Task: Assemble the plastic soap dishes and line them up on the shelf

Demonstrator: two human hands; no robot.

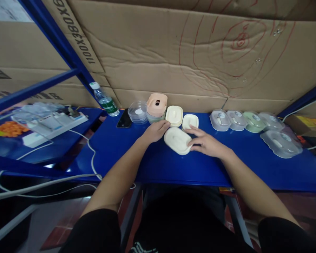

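A cream oval lid-like piece [178, 140] with rounded corners is tilted just above the blue table, in front of me. The thumb and fingers of my right hand [204, 142] pinch its right edge, with one finger stretched towards a smaller cream piece [190, 121] behind. At its upper left, my left hand [157, 131] is closed, fingers together, its tips by the edge of a cream stack [174, 115]; what they grip, if anything, is hidden. Left of that stack are peach lid-like pieces [157, 103] with a dark slot, piled on others, and stacked clear round containers [138, 111].
A water bottle [107, 102] and a black phone [124, 118] lie at the left rear. On the right stand several lidded containers [220, 120], with a clear one [281, 144] nearer. A power strip [55, 129] and cable [92, 154] are at left. Cardboard [152, 52] walls the back.
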